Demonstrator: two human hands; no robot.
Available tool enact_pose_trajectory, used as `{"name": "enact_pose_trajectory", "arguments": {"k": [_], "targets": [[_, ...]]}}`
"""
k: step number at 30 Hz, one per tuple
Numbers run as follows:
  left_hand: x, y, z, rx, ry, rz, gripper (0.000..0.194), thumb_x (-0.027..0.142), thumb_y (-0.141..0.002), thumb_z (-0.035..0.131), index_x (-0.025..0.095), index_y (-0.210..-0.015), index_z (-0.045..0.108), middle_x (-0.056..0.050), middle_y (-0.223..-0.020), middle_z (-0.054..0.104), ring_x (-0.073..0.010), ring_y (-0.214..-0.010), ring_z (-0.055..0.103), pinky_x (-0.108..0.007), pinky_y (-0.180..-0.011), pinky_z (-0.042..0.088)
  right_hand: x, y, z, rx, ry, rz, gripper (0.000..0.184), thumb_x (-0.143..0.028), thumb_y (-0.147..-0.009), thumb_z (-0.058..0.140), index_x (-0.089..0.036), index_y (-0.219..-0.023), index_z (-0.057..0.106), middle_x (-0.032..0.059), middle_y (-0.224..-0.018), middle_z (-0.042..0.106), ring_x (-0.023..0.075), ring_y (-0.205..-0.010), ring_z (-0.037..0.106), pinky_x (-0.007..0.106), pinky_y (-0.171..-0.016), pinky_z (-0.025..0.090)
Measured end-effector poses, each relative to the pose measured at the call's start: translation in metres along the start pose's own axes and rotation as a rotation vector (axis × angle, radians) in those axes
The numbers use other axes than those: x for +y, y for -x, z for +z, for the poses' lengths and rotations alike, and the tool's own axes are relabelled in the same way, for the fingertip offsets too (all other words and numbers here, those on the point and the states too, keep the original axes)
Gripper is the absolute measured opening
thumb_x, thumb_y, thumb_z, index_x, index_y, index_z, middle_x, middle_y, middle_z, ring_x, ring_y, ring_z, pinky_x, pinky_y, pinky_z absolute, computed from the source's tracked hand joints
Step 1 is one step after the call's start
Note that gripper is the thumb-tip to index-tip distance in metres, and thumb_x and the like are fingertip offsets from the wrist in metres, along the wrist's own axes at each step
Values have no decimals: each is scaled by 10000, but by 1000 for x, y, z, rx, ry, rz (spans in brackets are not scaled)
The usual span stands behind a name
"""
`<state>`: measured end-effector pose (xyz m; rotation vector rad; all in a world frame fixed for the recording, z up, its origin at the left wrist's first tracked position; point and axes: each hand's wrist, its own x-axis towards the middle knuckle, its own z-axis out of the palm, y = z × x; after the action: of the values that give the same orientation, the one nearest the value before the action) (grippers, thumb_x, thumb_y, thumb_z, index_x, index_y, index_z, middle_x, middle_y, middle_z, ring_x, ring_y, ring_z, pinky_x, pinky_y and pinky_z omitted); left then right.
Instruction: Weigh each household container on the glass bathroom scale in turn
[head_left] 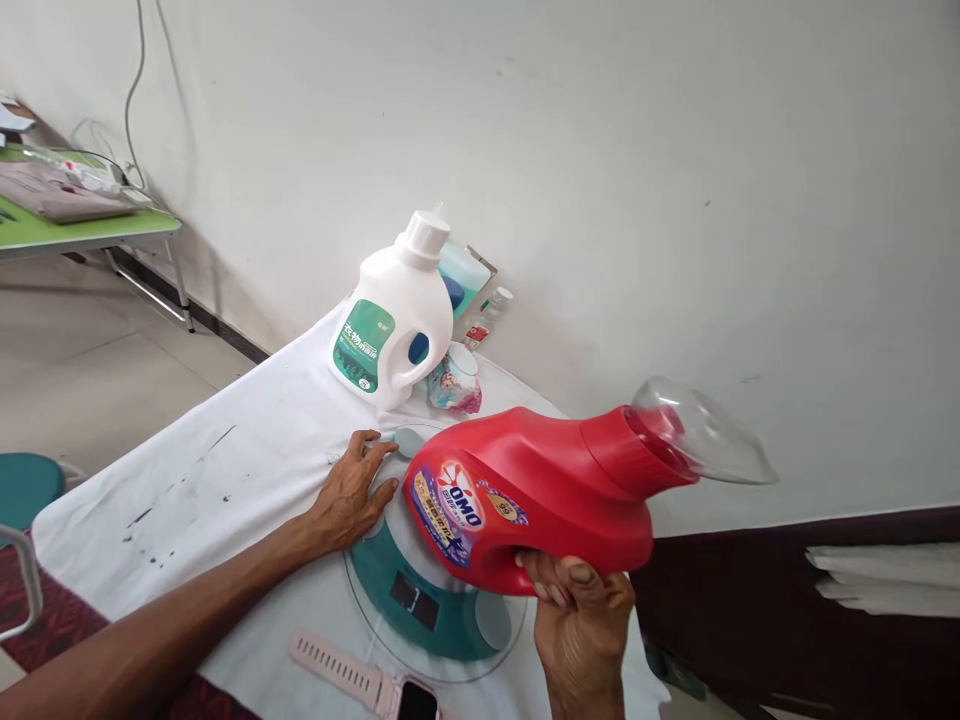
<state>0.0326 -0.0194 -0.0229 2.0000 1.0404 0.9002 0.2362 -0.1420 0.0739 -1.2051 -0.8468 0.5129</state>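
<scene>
My right hand [581,620] is closed round the handle of a red OMO detergent bottle [540,495], held on its side above the table with its clear cap [701,435] pointing right. My left hand [352,495] rests with fingers spread on the edge of a round glass scale [420,600] with a teal body, touching a pale disc on it. The bottle hangs over the scale's right part.
A white detergent bottle [394,320] with a green label stands at the back of the white-clothed table [225,470], by a small floral pouch [455,380] and small bottles. A pink-strapped watch [375,685] lies near the front. A green table [67,225] stands far left.
</scene>
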Motion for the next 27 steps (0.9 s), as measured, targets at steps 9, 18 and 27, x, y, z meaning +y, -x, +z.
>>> {"name": "enact_pose_trajectory", "arguments": {"k": [9, 18, 27], "targets": [[-1, -2, -1, -12, -43, 2, 415, 336, -991, 562, 223, -1388, 603, -155, -1426, 519, -268, -1046, 730, -541, -954, 618, 39, 11, -58, 245, 174, -59, 545, -779, -867, 588, -242, -905, 670, 20, -837, 602, 198, -777, 606, 340, -709, 521], [-5, -6, -2, -69, -61, 23, 459, 361, -993, 597, 201, -1423, 575, -158, -1451, 473, -243, -1078, 700, -554, -996, 606, 84, 19, -69, 520, 153, 237, 559, -730, -803, 725, -239, -704, 476, -85, -537, 425, 104, -467, 467, 226, -429, 393], [-1, -7, -4, -86, -67, 13, 465, 327, -977, 610, 198, -1422, 572, -138, -1436, 468, -234, -1084, 693, -564, -1013, 608, 83, 20, -70, 468, 185, 216, 435, -539, -798, 738, -226, -629, 489, -78, -519, 426, 81, -467, 418, 220, -446, 377]]}}
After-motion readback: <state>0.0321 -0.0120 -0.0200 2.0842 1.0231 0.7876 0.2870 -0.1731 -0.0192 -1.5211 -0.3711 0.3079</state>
